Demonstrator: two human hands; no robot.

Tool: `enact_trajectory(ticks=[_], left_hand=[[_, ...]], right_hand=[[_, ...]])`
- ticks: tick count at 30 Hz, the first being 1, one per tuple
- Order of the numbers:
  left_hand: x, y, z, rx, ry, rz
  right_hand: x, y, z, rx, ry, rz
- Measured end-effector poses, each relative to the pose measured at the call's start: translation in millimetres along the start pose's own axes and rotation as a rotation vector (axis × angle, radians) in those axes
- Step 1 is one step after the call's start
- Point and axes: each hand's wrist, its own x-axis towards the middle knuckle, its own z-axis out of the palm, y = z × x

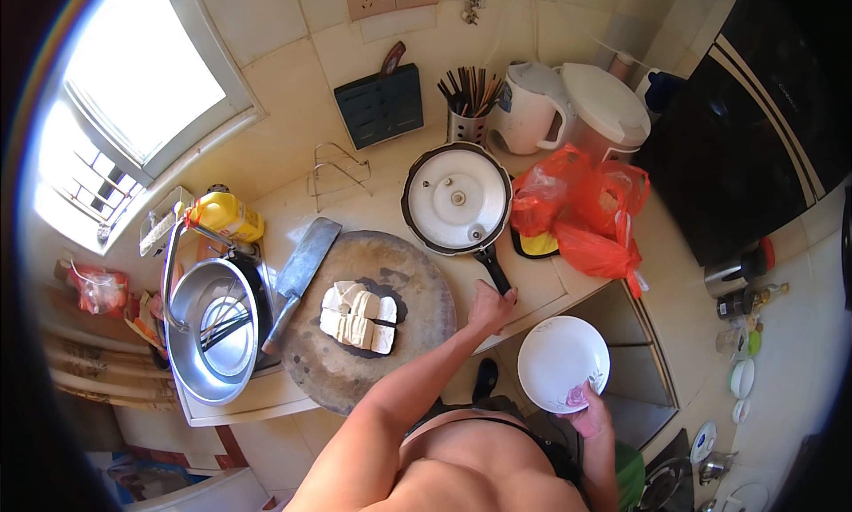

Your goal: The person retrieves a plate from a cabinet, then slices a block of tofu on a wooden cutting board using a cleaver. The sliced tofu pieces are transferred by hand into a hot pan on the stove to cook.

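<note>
Left hand (491, 304) is being rested, fingers curled, on the counter edge (541, 292) just beside the black handle (493, 270) of the pot lid (456, 198); whether the handle is being gripped cannot be told. Right hand (590, 413) is being closed on the rim of a white plate (563, 363), which is being held out past the counter, over the floor. Cut tofu (358, 317) is lying on the round chopping board (364, 317), with a cleaver (300, 277) resting at the board's left edge. Because the plate is being pinched at one edge only, it is judged likely to tip or be dropped. The board is overhanging the counter front and could be nudged off.
</note>
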Motion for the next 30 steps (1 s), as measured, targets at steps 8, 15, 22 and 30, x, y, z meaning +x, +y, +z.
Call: enact_trajectory(ticks=[8, 15, 22, 30], left_hand=[[45, 17, 36, 0.008, 0.216, -0.146], [62, 23, 20, -0.117, 0.326, -0.001], [103, 34, -12, -0.001, 0.351, -0.026], [112, 34, -23, -0.007, 0.35, 0.057]], right_hand=[[18, -26, -24, -0.03, -0.029, -0.032], [73, -57, -3, -0.165, -0.116, 0.036], [109, -65, 42, -0.291, -0.171, 0.112], [133, -55, 80, -0.4, -0.141, 0.131]])
